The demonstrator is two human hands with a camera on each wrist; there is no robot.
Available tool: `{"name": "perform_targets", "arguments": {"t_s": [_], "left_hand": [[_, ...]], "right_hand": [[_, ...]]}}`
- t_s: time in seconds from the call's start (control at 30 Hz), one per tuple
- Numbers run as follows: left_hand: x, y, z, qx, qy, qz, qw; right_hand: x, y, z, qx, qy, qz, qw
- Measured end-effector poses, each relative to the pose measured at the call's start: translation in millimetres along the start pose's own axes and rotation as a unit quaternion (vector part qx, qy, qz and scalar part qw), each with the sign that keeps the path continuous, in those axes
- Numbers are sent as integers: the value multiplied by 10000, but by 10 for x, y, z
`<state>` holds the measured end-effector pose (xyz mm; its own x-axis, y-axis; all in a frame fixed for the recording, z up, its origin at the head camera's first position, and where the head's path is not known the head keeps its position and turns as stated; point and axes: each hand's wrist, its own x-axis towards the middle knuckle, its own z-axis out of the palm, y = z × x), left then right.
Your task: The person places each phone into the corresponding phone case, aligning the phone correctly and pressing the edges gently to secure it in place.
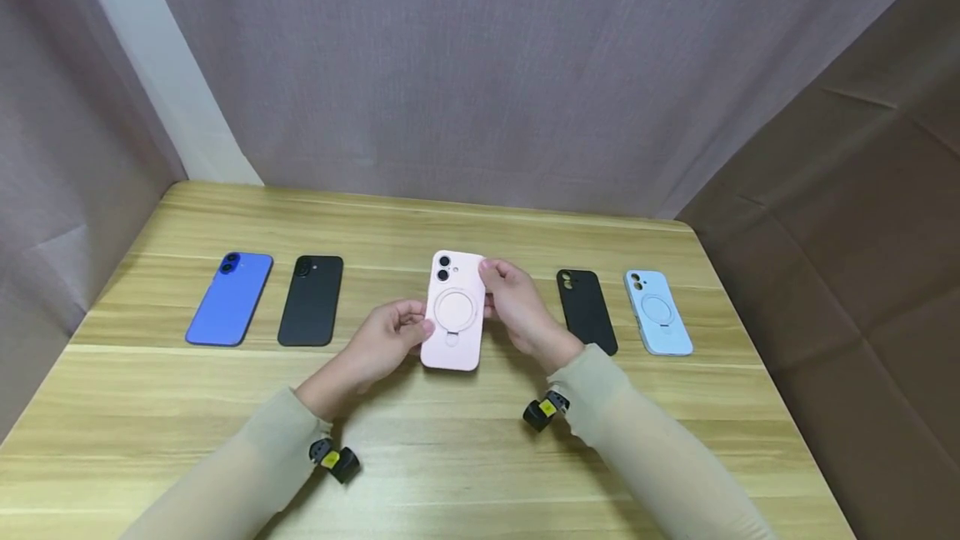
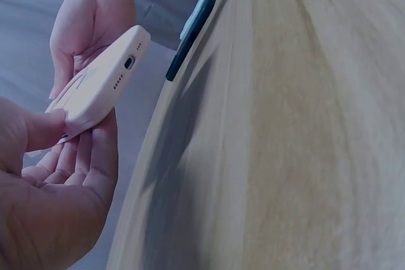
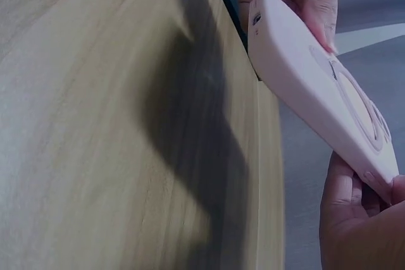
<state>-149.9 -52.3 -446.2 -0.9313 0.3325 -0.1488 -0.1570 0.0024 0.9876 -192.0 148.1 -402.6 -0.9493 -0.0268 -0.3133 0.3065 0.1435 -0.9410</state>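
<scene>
Pinching pale pink, ring-backed cased phone [image 1: 455,311] above wooden table [image 1: 450,457]: left hand [image 1: 384,343] at lower left edge, right hand [image 1: 521,307] at upper right corner. Black rectangular case [image 1: 587,312] lies right of grip, blue phone [image 1: 231,304] left.

Over the wood-grain desk [image 1: 442,465] is the pink rectangular cased phone [image 1: 453,311]. Left of it on the desk lie a black rectangular phone [image 1: 311,301], then a blue rectangular phone [image 1: 229,300]; right of it, a black rectangular phone case [image 1: 587,311], then a light-blue rectangular ringed case [image 1: 659,312].
</scene>
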Motion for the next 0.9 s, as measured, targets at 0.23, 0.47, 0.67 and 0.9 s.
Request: {"name": "perform_targets", "arguments": {"t_s": [0.23,0.47,0.67,0.9], "left_hand": [[-15,1,8,-63,119,76,9999],[10,-4,-25,-177,277,98,9994],[14,25,-54,-386,543,118,9977],[26,48,-78,-625,680,84,9957]], "right_hand": [[-7,13,-20,141,-160,100,9997],[-51,152,-49,375,-808,332,9955],[-139,253,-50,365,-1514,311,9873],[-218,304,-51,274,-2242,123,9741]]}}
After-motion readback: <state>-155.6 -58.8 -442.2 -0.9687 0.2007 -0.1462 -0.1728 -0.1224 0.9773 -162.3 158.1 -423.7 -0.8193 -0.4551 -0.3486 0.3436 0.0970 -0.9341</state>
